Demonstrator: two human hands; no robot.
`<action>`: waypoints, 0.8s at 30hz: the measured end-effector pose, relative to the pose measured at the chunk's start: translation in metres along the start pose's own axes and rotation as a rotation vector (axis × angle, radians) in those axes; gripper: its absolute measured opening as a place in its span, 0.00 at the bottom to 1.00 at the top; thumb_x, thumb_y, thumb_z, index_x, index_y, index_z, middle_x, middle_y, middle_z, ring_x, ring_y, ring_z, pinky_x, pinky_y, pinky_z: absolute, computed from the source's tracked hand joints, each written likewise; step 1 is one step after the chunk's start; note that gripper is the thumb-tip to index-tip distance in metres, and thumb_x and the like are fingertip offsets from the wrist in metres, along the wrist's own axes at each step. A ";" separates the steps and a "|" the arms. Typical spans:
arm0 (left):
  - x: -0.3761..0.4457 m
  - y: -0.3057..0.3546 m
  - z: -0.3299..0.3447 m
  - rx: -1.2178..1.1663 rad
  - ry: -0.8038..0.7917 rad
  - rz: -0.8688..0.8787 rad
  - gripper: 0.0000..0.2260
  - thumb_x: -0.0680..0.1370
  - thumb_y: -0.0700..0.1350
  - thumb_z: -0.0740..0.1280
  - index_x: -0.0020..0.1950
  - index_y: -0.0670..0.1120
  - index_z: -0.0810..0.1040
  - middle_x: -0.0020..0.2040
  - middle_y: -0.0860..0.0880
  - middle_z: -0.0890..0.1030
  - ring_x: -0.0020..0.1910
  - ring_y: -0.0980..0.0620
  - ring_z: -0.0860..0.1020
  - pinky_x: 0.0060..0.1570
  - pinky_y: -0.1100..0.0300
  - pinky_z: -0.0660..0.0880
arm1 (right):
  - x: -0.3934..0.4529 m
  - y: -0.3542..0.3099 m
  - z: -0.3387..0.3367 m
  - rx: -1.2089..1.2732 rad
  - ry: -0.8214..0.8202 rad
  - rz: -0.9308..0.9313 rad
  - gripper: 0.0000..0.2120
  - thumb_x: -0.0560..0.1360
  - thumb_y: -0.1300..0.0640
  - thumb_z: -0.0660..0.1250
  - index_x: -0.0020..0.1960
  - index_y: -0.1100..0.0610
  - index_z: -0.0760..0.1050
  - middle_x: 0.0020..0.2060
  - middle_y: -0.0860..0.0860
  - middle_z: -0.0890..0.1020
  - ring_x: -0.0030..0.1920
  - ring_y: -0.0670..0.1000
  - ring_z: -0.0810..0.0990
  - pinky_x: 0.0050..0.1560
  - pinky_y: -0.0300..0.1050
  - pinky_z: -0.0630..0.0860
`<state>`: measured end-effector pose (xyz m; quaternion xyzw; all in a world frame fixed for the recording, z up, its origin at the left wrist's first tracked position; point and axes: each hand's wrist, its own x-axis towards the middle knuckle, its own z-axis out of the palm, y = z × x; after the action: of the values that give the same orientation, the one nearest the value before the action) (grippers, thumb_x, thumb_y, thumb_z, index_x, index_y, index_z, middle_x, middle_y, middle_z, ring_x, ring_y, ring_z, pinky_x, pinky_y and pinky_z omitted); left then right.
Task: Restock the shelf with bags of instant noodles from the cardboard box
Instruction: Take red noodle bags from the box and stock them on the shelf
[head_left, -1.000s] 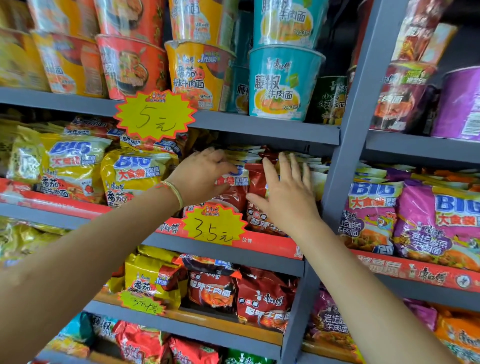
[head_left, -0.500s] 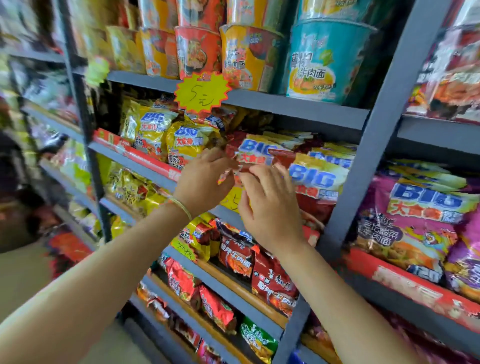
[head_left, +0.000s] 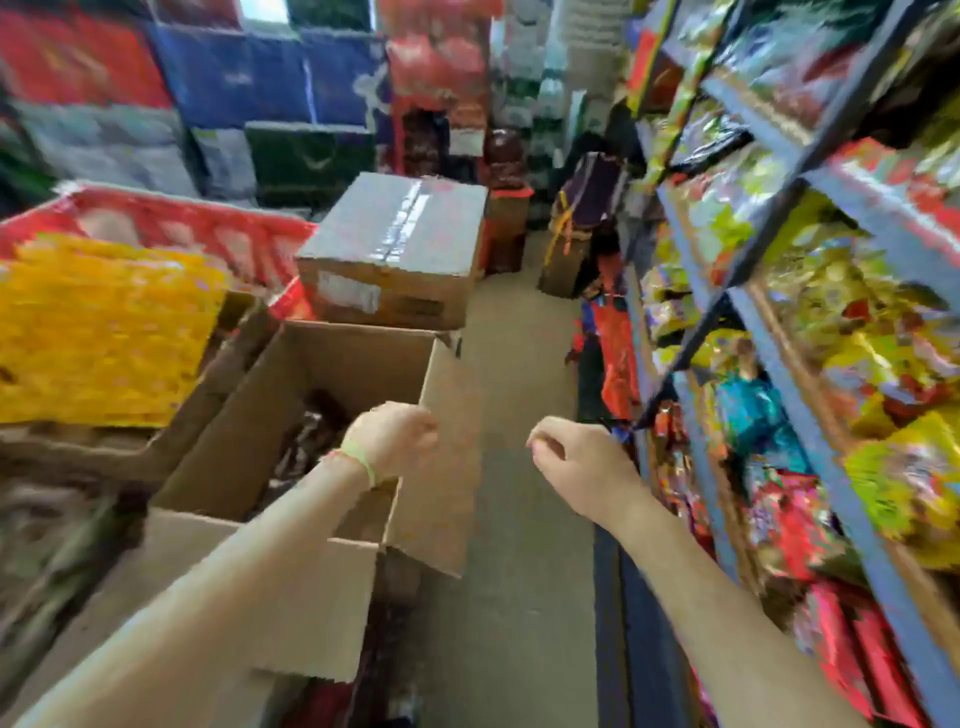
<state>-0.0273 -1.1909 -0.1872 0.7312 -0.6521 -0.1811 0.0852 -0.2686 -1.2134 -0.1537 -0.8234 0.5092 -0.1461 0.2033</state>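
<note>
Left hand: your left hand (head_left: 393, 438) hung over the near right corner of the open cardboard box (head_left: 332, 364), fingers curled together into a loose fist and gripping nothing; a thin yellow-green band (head_left: 358, 460) circled the wrist.
Right hand: your right hand (head_left: 582, 467) was out over the aisle floor (head_left: 519, 405), between the box and the shelf (head_left: 810, 426), fingers bent inward with the tips close together, and it carried nothing.
Cardboard box: it stood at your lower left with its flaps up (the right flap (head_left: 447, 457) stuck out toward the aisle); dark wrapped packets (head_left: 306, 441) showed inside, too blurred to say what they were.
Shelf: the blue-framed shelf ran down your right side, crowded with yellow, green, red and teal bags of instant noodles (head_left: 872, 343), all smeared by motion blur.
Taped box: a sealed brown box (head_left: 395, 249) stood just beyond the open one, its tape seam running along the top.
Left side: a yellow printed carton (head_left: 104, 332) and a red one (head_left: 171, 228) behind it were stacked beside the open box.
Background: stacked goods in red, blue and green filled the far end of the aisle, too blurred to read.
</note>
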 end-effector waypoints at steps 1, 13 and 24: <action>-0.008 -0.030 0.003 -0.029 0.017 -0.074 0.10 0.79 0.51 0.65 0.53 0.50 0.83 0.52 0.47 0.84 0.54 0.44 0.81 0.50 0.57 0.75 | 0.017 -0.015 0.022 0.015 -0.062 -0.036 0.06 0.78 0.53 0.63 0.47 0.50 0.79 0.39 0.49 0.83 0.42 0.54 0.80 0.44 0.51 0.77; 0.001 -0.275 0.063 -0.032 -0.164 -0.491 0.14 0.80 0.53 0.61 0.62 0.51 0.78 0.60 0.45 0.80 0.59 0.42 0.79 0.53 0.52 0.77 | 0.187 -0.148 0.281 0.071 -0.650 -0.103 0.10 0.77 0.56 0.63 0.54 0.54 0.80 0.52 0.51 0.83 0.54 0.52 0.80 0.59 0.48 0.75; 0.027 -0.326 0.094 -0.332 -0.459 -0.553 0.16 0.81 0.53 0.60 0.64 0.45 0.75 0.60 0.44 0.78 0.58 0.43 0.77 0.52 0.55 0.73 | 0.250 -0.176 0.443 -0.122 -1.034 0.015 0.28 0.81 0.54 0.61 0.78 0.46 0.57 0.71 0.57 0.72 0.61 0.58 0.76 0.54 0.45 0.72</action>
<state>0.2408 -1.1634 -0.3953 0.7961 -0.3945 -0.4590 0.0022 0.1765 -1.2857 -0.4475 -0.7948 0.3555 0.3113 0.3808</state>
